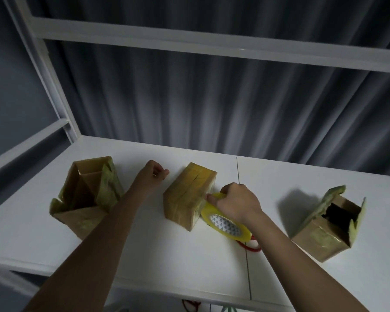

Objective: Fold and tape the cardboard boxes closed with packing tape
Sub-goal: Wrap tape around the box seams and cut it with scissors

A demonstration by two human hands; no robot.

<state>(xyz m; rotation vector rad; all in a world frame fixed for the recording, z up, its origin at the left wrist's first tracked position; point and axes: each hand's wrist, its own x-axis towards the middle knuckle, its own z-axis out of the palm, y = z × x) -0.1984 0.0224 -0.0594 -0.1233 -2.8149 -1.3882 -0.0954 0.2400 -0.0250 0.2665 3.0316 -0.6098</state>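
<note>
Tape roll [225, 224] sits tight against the closed middle box [189, 195], at about four o'clock from it, with the right hand [238, 202] curled over the roll's top and the thumb pinching near the box's right end. The box's long axis runs from seven to one o'clock. The left hand [152, 174], loosely curled and holding nothing, hovers just off at ten o'clock.

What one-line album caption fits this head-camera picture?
Right hand grips the yellow tape roll beside a closed box; two open boxes wait.
</note>
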